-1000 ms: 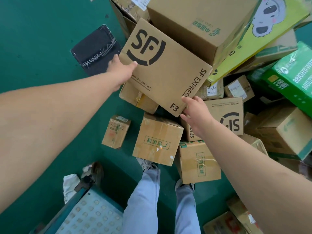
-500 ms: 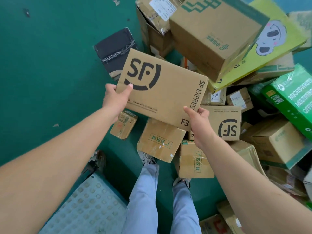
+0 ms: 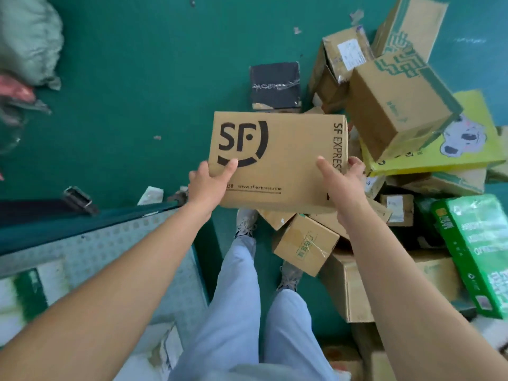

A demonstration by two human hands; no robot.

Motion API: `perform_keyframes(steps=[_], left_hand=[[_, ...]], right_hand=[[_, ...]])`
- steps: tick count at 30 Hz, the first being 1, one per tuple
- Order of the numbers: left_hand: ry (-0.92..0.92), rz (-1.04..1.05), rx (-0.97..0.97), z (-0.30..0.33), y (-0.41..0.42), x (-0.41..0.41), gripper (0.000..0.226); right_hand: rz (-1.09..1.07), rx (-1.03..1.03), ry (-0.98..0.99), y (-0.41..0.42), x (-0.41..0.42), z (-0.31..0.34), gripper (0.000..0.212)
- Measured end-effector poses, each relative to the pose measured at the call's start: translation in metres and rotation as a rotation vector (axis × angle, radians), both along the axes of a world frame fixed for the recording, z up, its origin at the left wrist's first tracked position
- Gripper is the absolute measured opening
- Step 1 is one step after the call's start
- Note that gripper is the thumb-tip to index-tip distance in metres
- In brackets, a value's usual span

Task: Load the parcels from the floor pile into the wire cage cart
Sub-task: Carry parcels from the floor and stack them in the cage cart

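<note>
Parcels lie heaped on the green floor [image 3: 132, 78] at right, while one flat, rectangular SF Express box [image 3: 277, 160] of plain brown cardboard is held in the air above the person's feet. The left hand [image 3: 210, 185] grasps its near left corner, thumb on top; the right hand [image 3: 341, 182] clasps the right edge. Nearest left is the cart's dimpled metal deck [image 3: 115, 248]. Farther off lie a black square parcel [image 3: 275, 85] and a taped cardboard carton [image 3: 398, 105].

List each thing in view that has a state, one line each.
SF box: lifted clear of the pile, logo face up.
Left hand: grips its left edge.
Right hand: grips its right edge.
Black parcel: flat on the floor.
Green-printed carton: tilted atop the pile.
</note>
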State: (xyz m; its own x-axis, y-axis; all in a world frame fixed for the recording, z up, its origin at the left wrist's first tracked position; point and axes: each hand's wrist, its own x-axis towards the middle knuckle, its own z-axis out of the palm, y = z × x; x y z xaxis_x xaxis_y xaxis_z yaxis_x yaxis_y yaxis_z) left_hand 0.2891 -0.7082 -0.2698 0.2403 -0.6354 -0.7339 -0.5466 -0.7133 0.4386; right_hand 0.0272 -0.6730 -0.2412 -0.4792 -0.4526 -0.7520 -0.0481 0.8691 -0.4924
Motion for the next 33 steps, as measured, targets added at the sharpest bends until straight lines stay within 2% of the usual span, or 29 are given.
perform_keyframes(steps=[2, 4, 8, 11, 16, 18, 20, 21, 25, 30, 33], left_hand=[[0.021, 0.033, -0.042, 0.03, 0.037, 0.007, 0.076], [0.061, 0.11, -0.075, 0.065, 0.073, 0.011, 0.065], [0.144, 0.281, -0.082, 0.127, 0.136, 0.015, 0.073], [0.18, 0.414, -0.125, 0.174, 0.177, 0.018, 0.069], [0.241, 0.52, -0.166, 0.222, 0.235, 0.044, 0.098], [0.25, 0.601, -0.186, 0.239, 0.261, 0.057, 0.091], [0.246, 0.673, -0.208, 0.252, 0.283, 0.067, 0.079], [0.227, 0.704, -0.219, 0.255, 0.295, 0.073, 0.076], [0.176, 0.875, -0.256, 0.268, 0.341, 0.108, 0.084], [0.187, 1.059, -0.306, 0.27, 0.397, 0.168, 0.102], [0.203, 1.173, -0.361, 0.267, 0.433, 0.204, 0.083]], right_hand=[[0.106, 0.035, 0.021, 0.015, 0.001, 0.034, 0.095], [0.151, 0.006, -0.012, 0.036, 0.001, 0.068, 0.093], [0.175, -0.051, -0.071, 0.08, 0.003, 0.13, 0.076], [0.203, -0.089, -0.064, 0.11, 0.006, 0.177, 0.075], [0.42, -0.165, -0.068, 0.138, 0.034, 0.231, 0.095], [0.514, -0.184, -0.082, 0.145, 0.05, 0.239, 0.105], [0.563, -0.174, -0.107, 0.15, 0.071, 0.253, 0.125], [0.592, -0.166, -0.126, 0.154, 0.083, 0.263, 0.127], [0.695, -0.167, -0.156, 0.168, 0.132, 0.272, 0.087], [0.87, -0.193, -0.129, 0.187, 0.208, 0.269, 0.084], [1.032, -0.17, -0.073, 0.198, 0.26, 0.264, 0.074]])
